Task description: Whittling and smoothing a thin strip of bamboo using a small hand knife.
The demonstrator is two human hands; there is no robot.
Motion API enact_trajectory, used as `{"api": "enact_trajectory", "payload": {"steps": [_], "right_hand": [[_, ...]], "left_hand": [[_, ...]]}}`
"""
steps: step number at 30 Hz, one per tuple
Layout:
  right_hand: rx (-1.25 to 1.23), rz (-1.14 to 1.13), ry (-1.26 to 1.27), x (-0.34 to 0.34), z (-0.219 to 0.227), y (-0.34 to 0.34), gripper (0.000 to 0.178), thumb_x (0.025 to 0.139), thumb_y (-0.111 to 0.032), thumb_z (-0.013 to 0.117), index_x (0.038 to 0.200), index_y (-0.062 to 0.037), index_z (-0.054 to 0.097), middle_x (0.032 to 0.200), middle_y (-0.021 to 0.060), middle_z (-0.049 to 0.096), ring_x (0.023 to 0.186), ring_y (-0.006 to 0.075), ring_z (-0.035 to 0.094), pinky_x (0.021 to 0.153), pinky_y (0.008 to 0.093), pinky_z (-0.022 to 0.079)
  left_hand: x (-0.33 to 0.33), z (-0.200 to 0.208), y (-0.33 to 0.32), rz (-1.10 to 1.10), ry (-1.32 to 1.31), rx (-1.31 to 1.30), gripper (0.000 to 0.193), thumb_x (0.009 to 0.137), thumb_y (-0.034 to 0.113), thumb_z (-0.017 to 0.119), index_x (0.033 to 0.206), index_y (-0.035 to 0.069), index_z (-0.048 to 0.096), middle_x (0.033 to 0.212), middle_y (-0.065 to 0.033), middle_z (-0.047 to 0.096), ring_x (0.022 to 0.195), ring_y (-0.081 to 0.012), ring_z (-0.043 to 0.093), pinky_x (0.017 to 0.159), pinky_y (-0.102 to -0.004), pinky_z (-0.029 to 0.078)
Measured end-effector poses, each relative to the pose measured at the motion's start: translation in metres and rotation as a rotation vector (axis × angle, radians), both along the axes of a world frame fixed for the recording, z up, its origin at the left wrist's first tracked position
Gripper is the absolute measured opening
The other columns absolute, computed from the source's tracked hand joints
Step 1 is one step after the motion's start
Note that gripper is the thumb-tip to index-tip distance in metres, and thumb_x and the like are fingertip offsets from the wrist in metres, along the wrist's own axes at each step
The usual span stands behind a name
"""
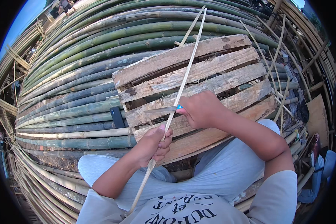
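Note:
A long, pale bamboo strip runs from my lap up past the far edge of a slatted wooden pallet. My left hand is wrapped round the strip near the pallet's front left corner. In my right hand is a knife; a bit of its blue handle shows at the fist. The blade points left and lies across the strip, just above my left hand. Where the blade meets the strip, I cannot tell how deep it sits.
Green and grey bamboo poles lie in rows under and beyond the pallet. A dark phone-like object rests on poles at its left. Thin loose strips lean at the right, near blue cloth or plastic. A person stands far off.

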State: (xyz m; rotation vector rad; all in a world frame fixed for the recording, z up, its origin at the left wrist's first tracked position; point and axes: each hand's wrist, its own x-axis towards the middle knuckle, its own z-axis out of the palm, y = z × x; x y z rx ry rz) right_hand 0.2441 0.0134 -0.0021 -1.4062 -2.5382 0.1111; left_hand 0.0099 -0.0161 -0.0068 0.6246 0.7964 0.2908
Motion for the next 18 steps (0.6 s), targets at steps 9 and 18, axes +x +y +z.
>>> {"api": "enact_trajectory", "payload": {"steps": [9,18], "right_hand": [[0.061,-0.166,-0.003,0.002,0.005,-0.001,0.030,0.095,-0.032,0.058,0.079,-0.0062,0.054,0.056,0.0129,0.057,0.050,0.0343,0.060,0.047,0.0450,0.045],[0.119,-0.309,-0.036,0.023,0.009,0.020,0.030,0.098,-0.029,0.053,0.080,-0.0047,0.055,0.055,0.0133,0.057,0.050,0.0353,0.060,0.048,0.0464,0.045]], "left_hand": [[-0.002,0.003,-0.001,0.001,0.010,0.011,0.036,0.107,0.049,0.033,0.094,0.016,0.042,0.066,0.0067,0.031,0.047,-0.0036,0.024,0.039,-0.0208,0.019],[-0.008,0.007,-0.005,-0.012,-0.020,-0.032,0.036,0.107,0.048,0.033,0.095,0.015,0.042,0.065,0.0063,0.031,0.047,-0.0035,0.023,0.038,-0.0198,0.021]]}}
